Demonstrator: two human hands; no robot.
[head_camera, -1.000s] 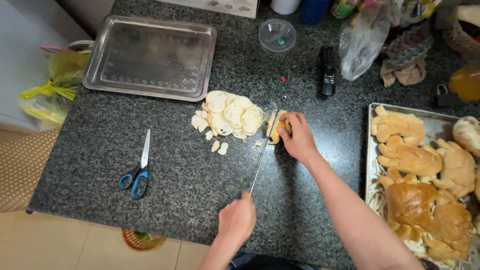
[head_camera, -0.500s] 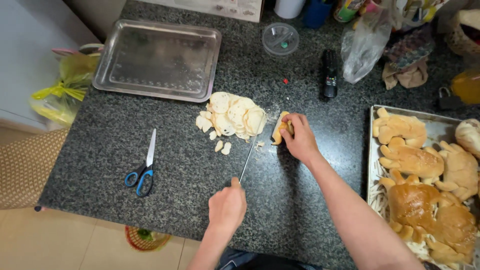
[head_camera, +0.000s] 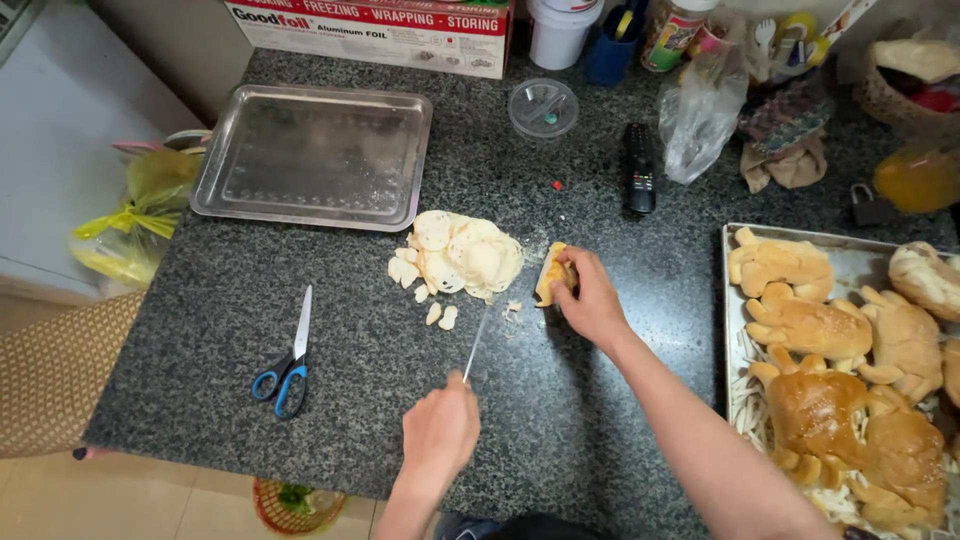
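— Plastic is what we are meeting first on the far left: a yellow-green plastic bag is hanging just off the edge of the dark speckled granite counter. What are we seeing next?

— We are looking at an empty rectangular metal tray lying flat near the back, and in front of it blue-handled scissors are lying closed on the stone, well apart from our hands.

— And our left hand?

— It is wrapping tightly around the handle of a thin-bladed knife; the blade is pointing away from us, toward the pile of pale round bread slices sitting near the middle of the counter. A few small slices are lying loose just beside the pile.

— Where is the piece being cut?

— The short golden stub of bread loaf is resting on the counter just right of the pile, and our right hand is pressing down over it, fingers closing on its right end.

— Further right?

— A black remote control is lying behind that hand, beside a crumpled clear plastic bag. At the right edge a metal baking tray is holding several golden-brown shaped bread loaves, all touching one another.
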